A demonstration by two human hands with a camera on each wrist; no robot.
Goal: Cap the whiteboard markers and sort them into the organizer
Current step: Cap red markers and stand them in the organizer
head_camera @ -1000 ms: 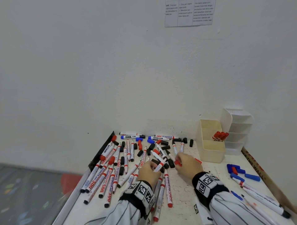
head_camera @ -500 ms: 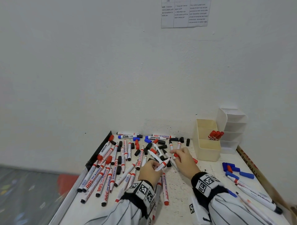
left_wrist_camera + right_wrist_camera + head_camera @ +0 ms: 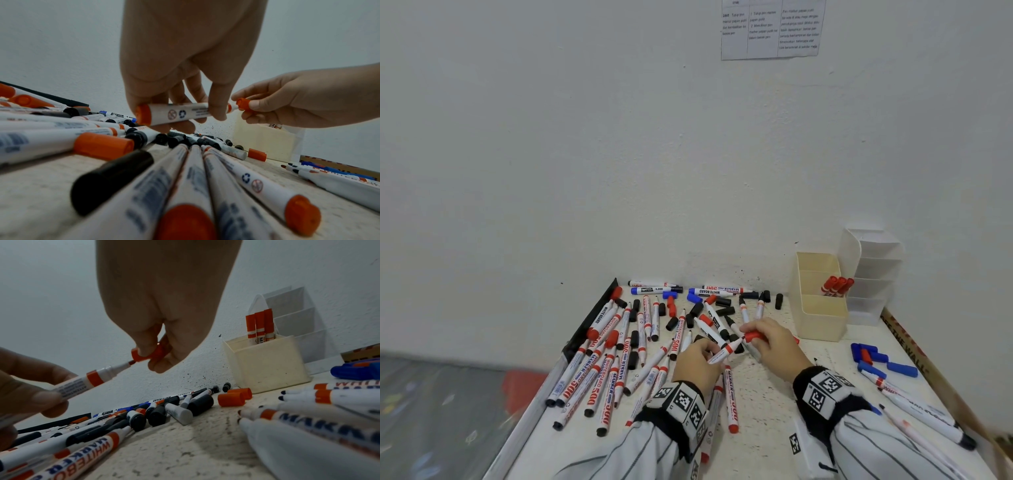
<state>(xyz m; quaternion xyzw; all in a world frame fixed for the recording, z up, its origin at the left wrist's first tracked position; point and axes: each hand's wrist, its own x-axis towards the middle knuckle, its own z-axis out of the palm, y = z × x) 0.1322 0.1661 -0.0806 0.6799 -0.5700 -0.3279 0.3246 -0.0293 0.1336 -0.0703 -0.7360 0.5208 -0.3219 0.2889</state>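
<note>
My left hand (image 3: 700, 358) grips an uncapped red whiteboard marker (image 3: 724, 353) (image 3: 180, 112) (image 3: 86, 381) by its white barrel, tip pointing right. My right hand (image 3: 767, 339) pinches a red cap (image 3: 753, 336) (image 3: 242, 104) (image 3: 144, 356) whose open end sits right at the marker's tip. Both hands hover just above the table. The cream organizer (image 3: 822, 322) (image 3: 265, 368) stands to the right, with three capped red markers (image 3: 837, 286) (image 3: 260, 326) in its middle compartment.
Many loose markers (image 3: 613, 356) and black caps (image 3: 722, 311) cover the table's left and middle. Blue caps (image 3: 876, 359) and more uncapped markers (image 3: 921, 411) lie at the right. A white tiered holder (image 3: 873, 274) stands behind the organizer, against the wall.
Both hands have lifted off the pile. The left one now holds the red marker up, and the right has brought the red cap to its tip.
</note>
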